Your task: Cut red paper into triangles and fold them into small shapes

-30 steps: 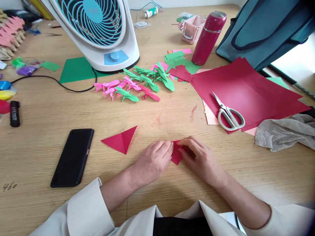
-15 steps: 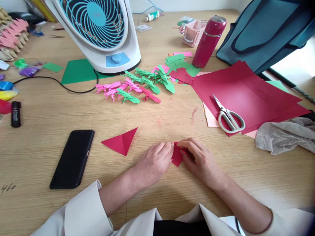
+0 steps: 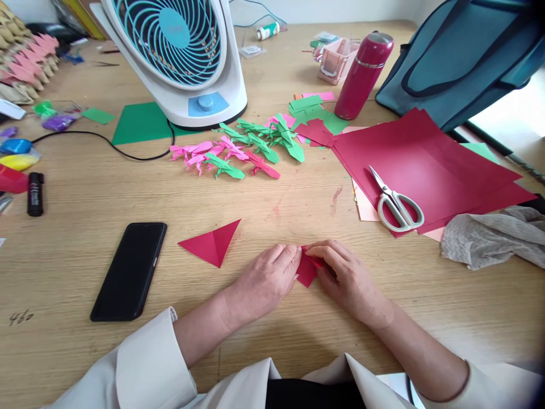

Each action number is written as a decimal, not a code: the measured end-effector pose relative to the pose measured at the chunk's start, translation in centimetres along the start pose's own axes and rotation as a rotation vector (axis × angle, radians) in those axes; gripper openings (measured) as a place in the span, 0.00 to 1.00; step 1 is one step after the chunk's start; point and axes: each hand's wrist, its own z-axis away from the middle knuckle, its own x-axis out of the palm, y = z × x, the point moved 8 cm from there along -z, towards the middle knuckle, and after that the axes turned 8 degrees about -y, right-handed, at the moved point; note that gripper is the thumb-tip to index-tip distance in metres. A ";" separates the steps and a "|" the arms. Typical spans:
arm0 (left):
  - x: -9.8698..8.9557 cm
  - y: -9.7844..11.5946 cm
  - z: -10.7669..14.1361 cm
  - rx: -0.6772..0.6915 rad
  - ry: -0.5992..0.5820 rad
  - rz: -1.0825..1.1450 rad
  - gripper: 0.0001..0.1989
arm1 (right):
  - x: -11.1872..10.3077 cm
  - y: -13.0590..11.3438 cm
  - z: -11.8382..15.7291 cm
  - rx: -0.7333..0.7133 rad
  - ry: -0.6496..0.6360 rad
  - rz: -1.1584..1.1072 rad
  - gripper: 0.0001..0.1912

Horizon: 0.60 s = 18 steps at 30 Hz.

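Observation:
A small folded piece of red paper (image 3: pixel 305 271) lies on the table between my two hands. My left hand (image 3: pixel 272 272) is closed on its left edge, thumb and fingers together. The fingers of my right hand (image 3: pixel 347 278) pinch a folded flap at its upper right; part of the paper is hidden beneath them. Left of my hands rests a creased red paper triangle (image 3: pixel 212 244), which neither hand touches. Beyond it several pink, green and red folded paper figures (image 3: pixel 255 145) lie in a cluster.
A black phone (image 3: pixel 129 271) lies at left. White-handled scissors (image 3: pixel 398 207) rest on large red sheets (image 3: pixel 443 165) at right, near a grey cloth (image 3: pixel 489 238). Farther back stand a fan (image 3: pixel 204 105), a red flask (image 3: pixel 364 76) and a blue bag (image 3: pixel 451 62).
The right hand's fingers have shifted slightly on the flap, and more of its folded edge shows. The whole view has moved a little; the other things stay in place.

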 end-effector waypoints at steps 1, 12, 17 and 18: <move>-0.1 0.0 0.0 -0.004 0.006 0.002 0.20 | 0.0 -0.1 0.0 -0.007 -0.004 0.002 0.14; -0.3 -0.2 0.1 0.033 0.048 -0.011 0.18 | -0.2 -0.5 0.4 -0.186 -0.183 0.172 0.12; -0.1 -0.4 0.2 0.056 0.069 0.021 0.20 | -0.2 -0.3 0.3 -0.234 -0.163 0.201 0.11; 0.0 -0.5 0.3 0.061 0.065 0.025 0.20 | -0.2 -0.3 0.3 -0.232 -0.152 0.196 0.11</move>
